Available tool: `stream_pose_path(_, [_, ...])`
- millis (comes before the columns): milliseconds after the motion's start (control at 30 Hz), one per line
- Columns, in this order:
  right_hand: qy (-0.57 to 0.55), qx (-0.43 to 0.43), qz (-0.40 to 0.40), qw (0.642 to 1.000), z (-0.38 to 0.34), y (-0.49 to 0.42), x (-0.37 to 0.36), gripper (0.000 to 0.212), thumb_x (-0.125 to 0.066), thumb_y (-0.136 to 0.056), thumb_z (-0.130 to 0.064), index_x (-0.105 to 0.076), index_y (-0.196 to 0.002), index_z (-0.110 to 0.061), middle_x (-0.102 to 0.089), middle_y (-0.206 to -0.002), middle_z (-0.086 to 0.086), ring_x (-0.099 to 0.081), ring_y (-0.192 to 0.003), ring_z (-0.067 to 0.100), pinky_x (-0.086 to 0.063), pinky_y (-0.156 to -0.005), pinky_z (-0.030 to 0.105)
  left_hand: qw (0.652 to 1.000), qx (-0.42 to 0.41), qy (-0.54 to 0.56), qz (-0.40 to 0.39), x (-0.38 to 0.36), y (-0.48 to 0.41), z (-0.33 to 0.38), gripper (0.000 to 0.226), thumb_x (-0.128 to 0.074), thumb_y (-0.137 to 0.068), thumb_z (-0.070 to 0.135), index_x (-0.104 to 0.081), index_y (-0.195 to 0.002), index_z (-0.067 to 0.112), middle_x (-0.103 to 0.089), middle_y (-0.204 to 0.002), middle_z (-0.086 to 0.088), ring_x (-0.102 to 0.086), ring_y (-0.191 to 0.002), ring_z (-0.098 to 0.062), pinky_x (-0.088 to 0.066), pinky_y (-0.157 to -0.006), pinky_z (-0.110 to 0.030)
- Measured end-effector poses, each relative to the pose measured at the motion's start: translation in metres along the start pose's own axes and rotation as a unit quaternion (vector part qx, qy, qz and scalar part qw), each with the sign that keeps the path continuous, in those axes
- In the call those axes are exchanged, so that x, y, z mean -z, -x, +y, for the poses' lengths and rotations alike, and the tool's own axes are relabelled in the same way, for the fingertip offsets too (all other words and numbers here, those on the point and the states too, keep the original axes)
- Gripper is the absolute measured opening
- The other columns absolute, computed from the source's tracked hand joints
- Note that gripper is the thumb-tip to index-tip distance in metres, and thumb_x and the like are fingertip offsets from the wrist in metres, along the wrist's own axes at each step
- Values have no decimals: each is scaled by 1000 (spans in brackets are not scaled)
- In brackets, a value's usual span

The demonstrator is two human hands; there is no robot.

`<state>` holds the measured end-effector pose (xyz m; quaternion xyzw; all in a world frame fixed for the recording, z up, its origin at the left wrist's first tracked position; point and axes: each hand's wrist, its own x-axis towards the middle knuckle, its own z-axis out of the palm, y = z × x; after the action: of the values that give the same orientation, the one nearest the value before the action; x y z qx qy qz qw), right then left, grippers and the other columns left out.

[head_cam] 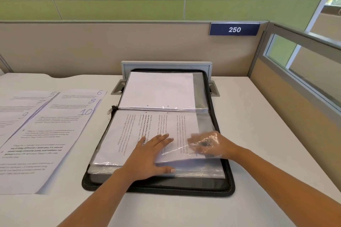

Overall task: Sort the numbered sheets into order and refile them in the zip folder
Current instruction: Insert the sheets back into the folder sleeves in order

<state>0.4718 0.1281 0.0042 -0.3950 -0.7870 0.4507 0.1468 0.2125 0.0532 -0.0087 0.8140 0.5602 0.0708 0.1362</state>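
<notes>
Left hand [151, 155], flat, fingers straight, pressing printed sheet [147, 131] in open zip folder [228, 180] at desk centre; right hand [208, 145] inside clear sleeve [184, 148], grip too blurred to tell; likely risk: sheet corner buckles or sleeve mouth tears if forced; numbered sheets [55, 131] wait left.

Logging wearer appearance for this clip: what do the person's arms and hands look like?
Both forearms bare; no sleeves, gloves or watch visible. Left hand shows pale nails. Right hand, blurred behind clear plastic, has a dark spot, perhaps a ring.
</notes>
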Motion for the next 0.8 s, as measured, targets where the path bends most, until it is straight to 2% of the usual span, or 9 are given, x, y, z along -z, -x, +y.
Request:
stream_pose_path(100, [-85,-26,19,996,3,19,6,18,-70,-82,-16,-74,-96,-26,-68,-114,-5,-58,-111,-1,-45,-94,16,999,-13,-6,50,-1,3,-1,86,-30,-73,82,-17,-147,40,-11,-153,22,-12,-138,6,-1,-114,-31])
stream_pose_path(233, [-157,-15,74,985,-2,37,3,24,-56,-90,-18,-72,-96,-1,-74,-96,4,-67,-96,9,-43,-84,7,994,-22,-3,110,-1,7,0,63,-35,-83,53,-40,-141,29,-41,-145,10,-43,-130,-10,-20,-111,-30])
stream_pose_path(333, [-260,-26,177,949,-5,46,6,32,-40,-96,-12,-64,-83,5,-71,-73,12,-68,-73,16,-47,-80,23,975,-52,-41,213,3,10,1,44,-56,-74,25,-65,-117,22,-69,-112,7,-69,-93,-12,-53,-79,-26])
stream_pose_path(400, [-256,-16,247,934,-7,50,7,39,-39,-98,-14,-61,-70,5,-62,-60,20,-61,-58,20,-48,-72,29,960,-65,-57,265,5,12,1,33,-50,-77,25,-72,-101,22,-73,-94,10,-70,-76,-7,-54,-59,-19])
stream_pose_path(467, [-193,23,341,920,-9,51,4,44,-49,-96,-19,-52,-58,3,-50,-51,20,-48,-47,17,-43,-58,25,953,-55,-61,292,10,13,3,36,-41,-83,28,-74,-96,21,-74,-83,11,-70,-68,-7,-53,-51,-19])
stream_pose_path(567, [-61,94,413,904,-18,55,-3,45,-54,-89,-34,-35,-51,-18,-29,-47,-7,-26,-46,6,-24,-48,19,945,-21,-72,318,21,7,6,37,-38,-85,30,-73,-91,21,-71,-67,10,-66,-54,-10,-49,-42,-20])
stream_pose_path(667, [214,180,316,907,-28,52,-16,38,-45,-87,-35,-32,-54,-20,-28,-44,-4,-29,-43,10,-21,-48,16,931,0,-111,349,37,-2,10,34,-40,-84,32,-72,-83,22,-66,-57,10,-62,-45,-11,-45,-36,-22])
stream_pose_path(733, [340,206,226,889,-37,40,-27,32,-44,-85,-33,-42,-57,-18,-43,-47,-4,-41,-45,14,-30,-52,20,925,5,-110,363,48,-8,14,35,-41,-85,35,-72,-78,21,-65,-56,8,-61,-44,-15,-47,-36,-24])
stream_pose_path(800, [399,202,132,885,-47,20,-36,25,-42,-87,-32,-61,-78,-18,-64,-74,-3,-58,-68,18,-43,-63,26,919,2,-116,378,56,-13,18,35,-42,-84,35,-72,-76,20,-66,-56,5,-62,-46,-19,-49,-44,-27])
